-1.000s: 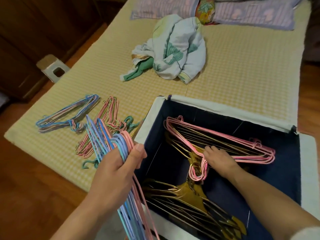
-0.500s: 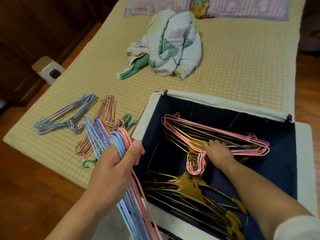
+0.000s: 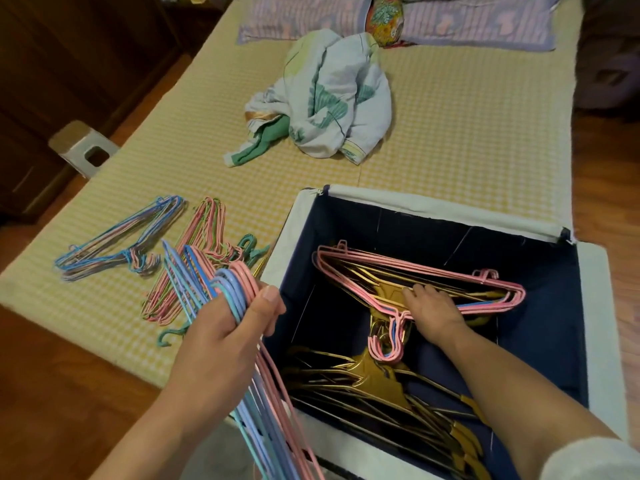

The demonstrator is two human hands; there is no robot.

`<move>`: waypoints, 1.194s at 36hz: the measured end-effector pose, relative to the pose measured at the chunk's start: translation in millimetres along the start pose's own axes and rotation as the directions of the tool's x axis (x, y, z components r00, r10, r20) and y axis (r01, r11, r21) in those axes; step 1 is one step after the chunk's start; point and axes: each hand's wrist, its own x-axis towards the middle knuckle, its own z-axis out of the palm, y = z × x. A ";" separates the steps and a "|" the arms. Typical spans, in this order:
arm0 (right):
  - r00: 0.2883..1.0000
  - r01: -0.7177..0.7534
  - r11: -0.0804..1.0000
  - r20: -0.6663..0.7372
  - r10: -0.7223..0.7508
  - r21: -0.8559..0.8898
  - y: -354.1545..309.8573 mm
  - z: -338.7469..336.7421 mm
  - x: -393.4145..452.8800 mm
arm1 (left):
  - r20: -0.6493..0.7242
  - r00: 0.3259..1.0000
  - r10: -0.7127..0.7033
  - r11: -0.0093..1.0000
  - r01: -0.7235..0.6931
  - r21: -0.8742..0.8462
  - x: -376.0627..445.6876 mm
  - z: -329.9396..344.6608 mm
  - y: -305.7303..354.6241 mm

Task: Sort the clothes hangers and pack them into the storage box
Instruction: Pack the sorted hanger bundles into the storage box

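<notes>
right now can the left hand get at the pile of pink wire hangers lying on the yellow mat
Probably not freely: the left hand already grips a bundle of blue and pink hangers, though the pink wire hangers lie uncovered on the yellow mat just beyond it.

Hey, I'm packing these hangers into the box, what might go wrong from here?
1. The pink hangers under your right hand lie across the gold hangers; their hooks could snag together.
2. The bundle in your left hand is thick and fanned out; some may slip loose.
3. The piles on the mat overlap and may tangle when lifted.
</notes>
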 end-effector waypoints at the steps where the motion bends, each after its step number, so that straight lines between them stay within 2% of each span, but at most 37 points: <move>1: 1.000 -0.002 1.000 0.001 0.002 -0.005 -0.5 -0.5 -0.2 | 0.003 1.000 -0.002 1.000 0.002 -0.005 -0.1 -0.5 0.4; 21: 0.994 -0.076 0.994 0.083 0.070 0.074 -8.3 -4.9 -11.0 | 0.027 0.998 -0.053 0.995 0.055 -0.079 -3.0 -7.5 -2.7; 26: 0.991 -0.062 0.993 0.123 0.050 0.098 -12.9 -16.7 -19.5 | 0.032 0.997 -0.067 0.995 0.069 -0.079 -1.9 -7.6 -1.4; 30: 0.992 -0.045 0.970 0.124 0.016 0.237 -20.9 -54.6 -40.6 | 0.061 0.997 -0.054 0.994 0.060 -0.096 -2.1 -11.8 5.1; 34: 0.990 -0.034 0.852 0.135 -0.043 0.523 -32.6 -123.0 -66.6 | 0.035 0.998 -0.061 0.981 0.066 -0.185 -1.5 -13.7 18.7; 36: 0.990 0.053 0.761 0.069 -0.127 0.647 -41.4 -162.4 -83.1 | 0.008 1.000 -0.001 0.977 0.003 -0.213 -0.6 -22.7 29.2; 38: 0.979 0.189 0.699 -0.076 -0.189 0.690 -50.2 -200.8 -98.4 | 0.024 0.998 0.059 0.966 -0.052 -0.253 2.9 -34.7 44.8; 41: 0.924 0.381 0.647 -0.288 -0.250 0.660 -60.3 -250.0 -113.4 | 0.092 0.983 0.160 0.915 -0.113 -0.386 10.6 -54.5 76.5; 43: 0.876 0.468 0.665 -0.406 -0.260 0.582 -63.3 -278.7 -116.6 | 0.164 0.955 0.246 0.866 -0.140 -0.480 16.4 -66.5 98.6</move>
